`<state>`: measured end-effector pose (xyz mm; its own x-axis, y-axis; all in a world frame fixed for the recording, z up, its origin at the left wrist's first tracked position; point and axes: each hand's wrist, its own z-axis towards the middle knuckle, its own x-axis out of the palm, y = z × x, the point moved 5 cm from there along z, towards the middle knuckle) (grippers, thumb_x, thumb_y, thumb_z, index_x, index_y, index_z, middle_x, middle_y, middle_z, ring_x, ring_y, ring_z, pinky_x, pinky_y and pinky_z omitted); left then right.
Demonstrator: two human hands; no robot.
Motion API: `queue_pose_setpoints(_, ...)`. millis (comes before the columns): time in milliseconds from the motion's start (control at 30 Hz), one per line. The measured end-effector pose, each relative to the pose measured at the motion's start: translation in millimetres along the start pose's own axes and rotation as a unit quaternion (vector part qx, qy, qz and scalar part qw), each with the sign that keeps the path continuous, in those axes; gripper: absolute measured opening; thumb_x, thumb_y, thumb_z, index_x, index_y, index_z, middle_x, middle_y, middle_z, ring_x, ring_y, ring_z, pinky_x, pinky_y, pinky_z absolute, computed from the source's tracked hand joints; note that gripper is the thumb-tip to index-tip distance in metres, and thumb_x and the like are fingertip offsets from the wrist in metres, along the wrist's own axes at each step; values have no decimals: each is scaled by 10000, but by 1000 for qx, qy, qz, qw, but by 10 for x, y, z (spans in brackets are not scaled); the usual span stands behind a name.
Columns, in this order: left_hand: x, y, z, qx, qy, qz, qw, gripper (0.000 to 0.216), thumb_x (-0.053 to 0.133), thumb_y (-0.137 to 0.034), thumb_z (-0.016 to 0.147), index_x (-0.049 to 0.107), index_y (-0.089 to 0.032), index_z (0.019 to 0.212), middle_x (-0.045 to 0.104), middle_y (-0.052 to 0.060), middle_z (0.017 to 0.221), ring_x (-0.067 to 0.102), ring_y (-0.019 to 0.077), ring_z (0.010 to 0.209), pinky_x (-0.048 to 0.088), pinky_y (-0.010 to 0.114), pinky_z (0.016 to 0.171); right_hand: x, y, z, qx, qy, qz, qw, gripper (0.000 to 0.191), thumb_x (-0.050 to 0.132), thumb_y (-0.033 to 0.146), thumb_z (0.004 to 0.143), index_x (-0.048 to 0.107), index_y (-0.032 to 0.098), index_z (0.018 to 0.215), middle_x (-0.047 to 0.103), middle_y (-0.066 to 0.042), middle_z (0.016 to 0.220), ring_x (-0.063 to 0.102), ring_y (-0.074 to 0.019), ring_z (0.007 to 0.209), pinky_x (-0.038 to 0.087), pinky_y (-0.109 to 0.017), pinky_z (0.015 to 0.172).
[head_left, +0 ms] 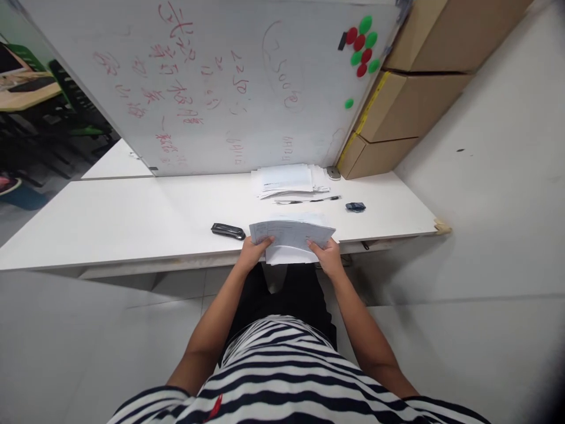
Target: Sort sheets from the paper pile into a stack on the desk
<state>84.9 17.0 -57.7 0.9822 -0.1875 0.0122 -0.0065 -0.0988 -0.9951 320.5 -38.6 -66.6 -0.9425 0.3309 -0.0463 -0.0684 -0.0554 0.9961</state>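
Near the desk's front edge I hold printed sheets of paper (293, 233) level between both hands. My left hand (256, 250) grips their left end, thumb on top. The right end is in my right hand (326, 253), its thumb also lying on the upper face. Fingers under the sheets are hidden. More white paper (289, 255) shows just below the held sheets, overhanging the edge. A black stapler (228, 231) lies on the desk left of my left hand.
A paper stack (285, 178) lies against the whiteboard (212, 88), with a thin pen-like item (309, 201) before it. A small dark blue object (355, 206) sits to the right. Cardboard boxes (388, 106) stand at the right on the white desk (132, 218).
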Motion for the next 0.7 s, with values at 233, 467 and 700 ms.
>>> queue_pose_setpoints(233,-198,-264,-160,24,-26,47,998,402,706,-515,719,715,-194,961,727,48,1022,648,266,1022,521,401,907,95,182,-162,11,67,-88,994,467,598,521,829,671,158,1114,702,-100,1131,618,-285,1108,462,-444,975)
queue_pose_setpoints(467,-933,-533,21,200,-5,407,891,452,616,-509,811,620,-299,1211,605,39,1298,480,290,1266,382,464,1067,232,140,-497,57,22,-58,996,513,595,522,832,631,182,1215,653,-82,1237,575,-281,1183,438,-436,1023)
queue_pose_setpoints(700,-1285,-213,250,169,16,547,820,358,566,-435,866,610,-349,1211,613,-23,1284,431,267,1326,451,412,1004,483,-320,-706,175,5,19,984,506,635,507,795,658,168,1170,684,-91,1176,637,-296,1083,509,-438,927)
